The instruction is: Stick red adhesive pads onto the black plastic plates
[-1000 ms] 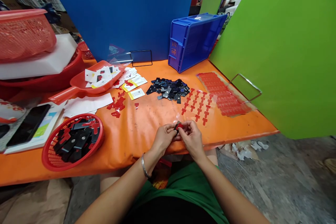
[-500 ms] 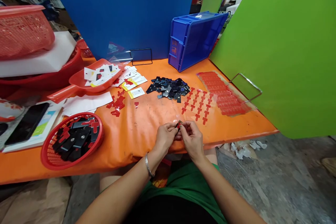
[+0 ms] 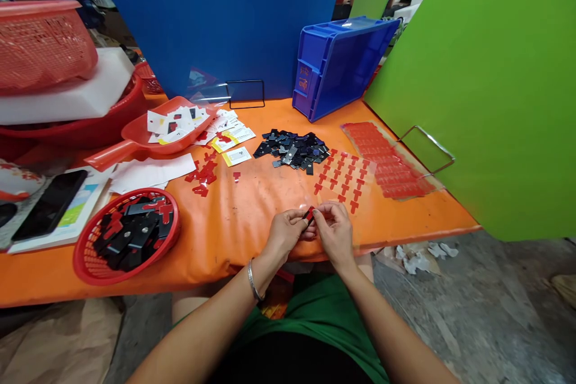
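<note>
Upper right of centre: one crate (image 3: 310, 48); lower left: one basket (image 3: 82, 255); far left: one phone (image 3: 50, 204); below centre: one black piece (image 3: 308, 216), pinched by your left hand (image 3: 285, 233) and right hand (image 3: 333, 233).

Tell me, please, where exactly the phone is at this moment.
In the head view, the phone lies on the left side, on a white booklet, beyond and to the left of the basket of black pieces.
</note>
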Available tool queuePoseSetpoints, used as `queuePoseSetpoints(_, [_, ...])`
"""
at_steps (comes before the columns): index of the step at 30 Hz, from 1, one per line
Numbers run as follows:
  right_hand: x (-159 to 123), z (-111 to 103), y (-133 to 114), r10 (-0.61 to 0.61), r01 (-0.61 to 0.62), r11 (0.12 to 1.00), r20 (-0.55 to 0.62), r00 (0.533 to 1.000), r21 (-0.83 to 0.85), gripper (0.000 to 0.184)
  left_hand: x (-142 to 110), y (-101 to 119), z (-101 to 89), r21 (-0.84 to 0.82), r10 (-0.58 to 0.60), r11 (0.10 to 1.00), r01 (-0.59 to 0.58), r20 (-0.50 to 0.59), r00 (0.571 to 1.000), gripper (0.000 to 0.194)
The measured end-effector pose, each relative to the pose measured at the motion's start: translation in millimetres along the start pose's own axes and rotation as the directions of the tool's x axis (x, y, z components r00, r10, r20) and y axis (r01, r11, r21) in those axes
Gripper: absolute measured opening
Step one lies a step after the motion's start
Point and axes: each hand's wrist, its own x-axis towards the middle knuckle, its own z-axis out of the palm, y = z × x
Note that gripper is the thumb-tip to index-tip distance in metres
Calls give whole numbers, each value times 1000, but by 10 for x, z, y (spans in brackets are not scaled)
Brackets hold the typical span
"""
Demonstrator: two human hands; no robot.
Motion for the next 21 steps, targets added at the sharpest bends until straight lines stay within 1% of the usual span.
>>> queuePoseSetpoints(5, [2,5,22,-1,1,1000,3,1000,-4,13,1,-2,-8,8,4,1000,-4,6,1000,8])
queuePoseSetpoints(10, [-11,6,-20,1,0,999,14,1000,-32,11,-5,-3,-24,5,10,1000,-10,21,1000,10])
queuePoseSetpoints(13, [-23,22,-28,-24,22,997,-17,1000,-75,11,-10,1,-33,-5,18,1000,-18,39,999,10])
queuePoseSetpoints(14, [-23,27,-20,-26,23,996,-41,999,-81,13,-11,2,-35,-7,20,1000,-20,42,999,10])
queuePoseSetpoints(15, [-18,30,-8,-18,13,997,-69,997,-75,20,-13,4,-37,-7,21,1000,-20,42,999,11])
queuePoseSetpoints(17, [5,24,24,31,-35,999,-105,994,-37,42,-16,7,-41,-4,17,1000,-16,37,999,11])
queuePoseSetpoints(18, [21,15,38,60,-61,998,-89,994,-15,47,-17,9,-43,0,13,1000,-13,38,999,12])
queuePoseSetpoints(19, [38,1,49,82,-82,997,-43,996,-1,43,-19,11,-46,2,11,1000,-11,41,999,12])
queuePoseSetpoints(21, [72,-31,56,108,-109,994,94,990,1,26,-24,15,-52,3,8,1000,-8,50,999,12])
